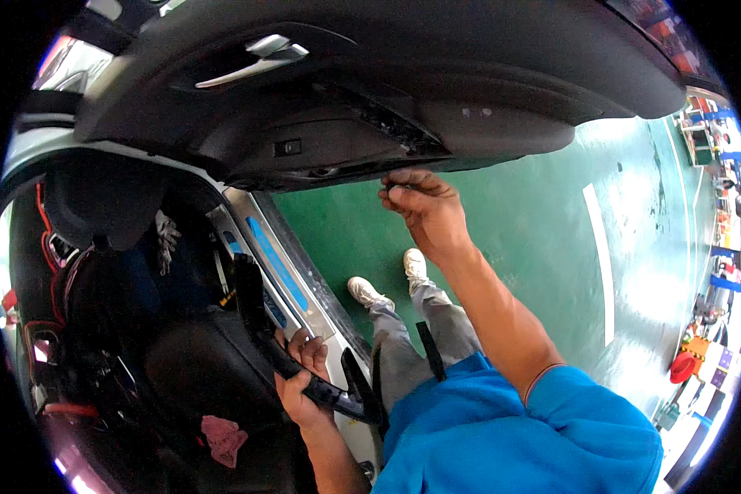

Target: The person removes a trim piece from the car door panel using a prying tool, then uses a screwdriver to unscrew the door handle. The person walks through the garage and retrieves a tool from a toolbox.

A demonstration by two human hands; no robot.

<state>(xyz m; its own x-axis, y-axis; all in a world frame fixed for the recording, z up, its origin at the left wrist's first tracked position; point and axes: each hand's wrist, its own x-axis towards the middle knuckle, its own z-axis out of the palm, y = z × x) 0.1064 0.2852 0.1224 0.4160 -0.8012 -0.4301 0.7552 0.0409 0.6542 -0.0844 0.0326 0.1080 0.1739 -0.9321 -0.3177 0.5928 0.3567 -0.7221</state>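
Note:
In my left hand (303, 375) is a long, curved black trim piece (265, 333), held low beside the car's door sill. It has an angled end near my waist, and its other end reaches up toward the seat. My right hand (424, 206) is raised just below the lower edge of the black door panel (510, 90), thumb and fingers pinched together. A small dark bit seems to show at the fingertips, too small to name. In the panel above lies a long dark recess (387, 119), left of my right hand's reach a small switch (287, 148).
A silver door handle (259, 62) sits on the panel. The black car seat (198, 354) is at left, with a pink cloth (224, 440) on it and grey gloves (166, 239) farther back. Blue tape (276, 263) runs along the sill. The green floor (535, 230) has white lines.

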